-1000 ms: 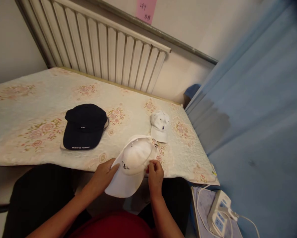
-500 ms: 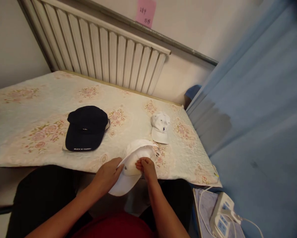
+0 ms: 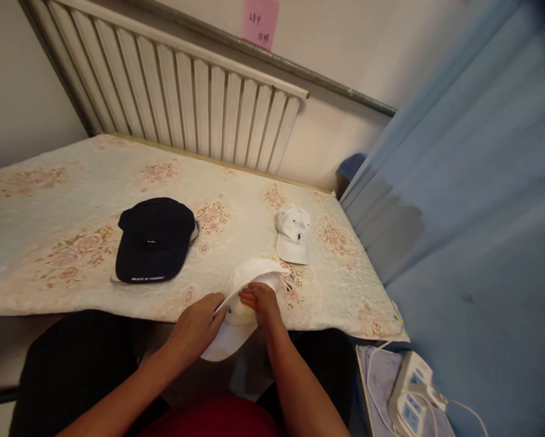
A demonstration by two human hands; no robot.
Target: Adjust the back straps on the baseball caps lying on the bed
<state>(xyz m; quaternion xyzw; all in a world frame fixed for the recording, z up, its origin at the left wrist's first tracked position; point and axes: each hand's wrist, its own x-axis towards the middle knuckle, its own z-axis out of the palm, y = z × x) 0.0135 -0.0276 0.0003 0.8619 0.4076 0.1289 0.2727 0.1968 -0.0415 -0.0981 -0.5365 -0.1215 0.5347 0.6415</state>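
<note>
A white baseball cap (image 3: 230, 341) is tilted at the near edge of the bed, its hollow inside facing up and its brim pointing toward me. My left hand (image 3: 198, 323) pinches the cap's left rim between thumb and fingers. Inside the crown is my right hand (image 3: 260, 301), with its fingers stretched out close to the lining; whether they touch it I cannot tell. A navy cap (image 3: 154, 246) with white lettering on its brim rests to the left, and a lighter brim edge shows beneath it. Farther back on the right sits another white cap (image 3: 293, 233) with a small dark emblem.
Under the caps lies a flowered quilted cover (image 3: 236, 206). A radiator (image 3: 195, 109) runs along the back wall, beneath a pink note (image 3: 260, 24). A blue curtain (image 3: 473, 230) hangs on the right. Below it, a power strip (image 3: 411, 397) with cords lies on a small stand.
My right hand has reached deeper into the white cap and its fingers have straightened. My left hand still grips the rim. The whole view has shifted slightly.
</note>
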